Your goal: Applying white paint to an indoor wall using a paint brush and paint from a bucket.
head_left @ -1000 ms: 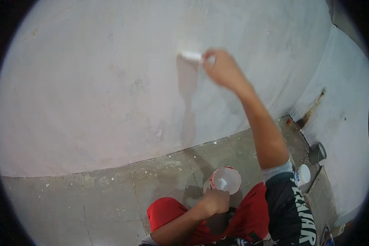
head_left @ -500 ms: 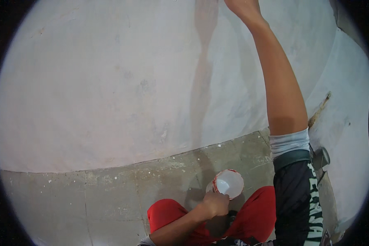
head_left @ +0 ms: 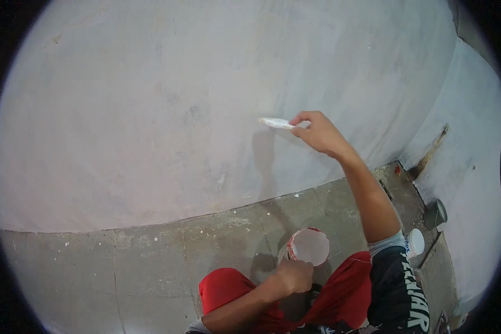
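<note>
My right hand is closed round a paintbrush, its visible part coated white. The brush points left, at or close to the pale wall; whether it touches cannot be made out. Low in front of me, my left hand grips the near side of a white paint bucket with a red-marked rim. The bucket is tilted toward me, and its inside looks white. My fingers partly hide its near rim.
Paint-spotted grey floor tiles meet the wall's foot. At the right, a brush broom leans on the side wall. Below it stand a grey-green pot and a white tub, beside my right arm.
My right hand has come down from the top edge into view, bringing the paintbrush. The left hand and bucket have barely moved. The white tub at the right has come into view.
</note>
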Action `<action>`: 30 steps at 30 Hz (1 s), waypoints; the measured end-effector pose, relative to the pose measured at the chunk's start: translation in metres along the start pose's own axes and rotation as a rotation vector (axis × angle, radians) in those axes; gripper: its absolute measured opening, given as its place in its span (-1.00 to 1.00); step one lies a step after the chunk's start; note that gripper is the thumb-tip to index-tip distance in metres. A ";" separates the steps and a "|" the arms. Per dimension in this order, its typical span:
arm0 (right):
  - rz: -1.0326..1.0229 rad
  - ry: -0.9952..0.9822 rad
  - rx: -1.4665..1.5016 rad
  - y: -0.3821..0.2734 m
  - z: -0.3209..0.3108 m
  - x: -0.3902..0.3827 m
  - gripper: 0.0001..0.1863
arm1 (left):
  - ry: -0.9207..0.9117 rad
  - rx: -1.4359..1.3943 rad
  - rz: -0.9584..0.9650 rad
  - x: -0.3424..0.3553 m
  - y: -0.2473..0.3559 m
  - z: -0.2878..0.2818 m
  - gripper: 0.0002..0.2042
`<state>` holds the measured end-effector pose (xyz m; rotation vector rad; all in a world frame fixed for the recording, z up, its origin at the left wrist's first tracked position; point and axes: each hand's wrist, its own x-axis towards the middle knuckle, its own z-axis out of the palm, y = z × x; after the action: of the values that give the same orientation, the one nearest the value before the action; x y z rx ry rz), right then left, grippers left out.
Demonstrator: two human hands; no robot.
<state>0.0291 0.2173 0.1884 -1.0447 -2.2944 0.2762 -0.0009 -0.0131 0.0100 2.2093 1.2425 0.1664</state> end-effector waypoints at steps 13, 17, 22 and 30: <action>-0.354 0.776 -0.255 -0.015 -0.136 0.118 -0.71 | 0.006 -0.051 0.016 0.017 -0.024 0.015 -0.71; -0.195 0.634 -0.197 0.022 -0.024 0.069 -0.71 | -0.033 -0.033 -0.017 0.017 -0.027 0.009 -0.71; 0.024 0.232 -0.166 0.077 0.028 -0.013 -0.68 | -0.126 -0.043 -0.023 0.019 -0.020 0.001 -0.71; 0.354 -0.708 0.170 0.117 -0.003 -0.063 -0.59 | -0.092 -0.014 -0.141 0.015 -0.024 0.022 -0.74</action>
<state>0.1354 0.2485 0.1152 -1.4201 -2.5912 1.1176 -0.0019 -0.0006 -0.0237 2.0845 1.3362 0.0176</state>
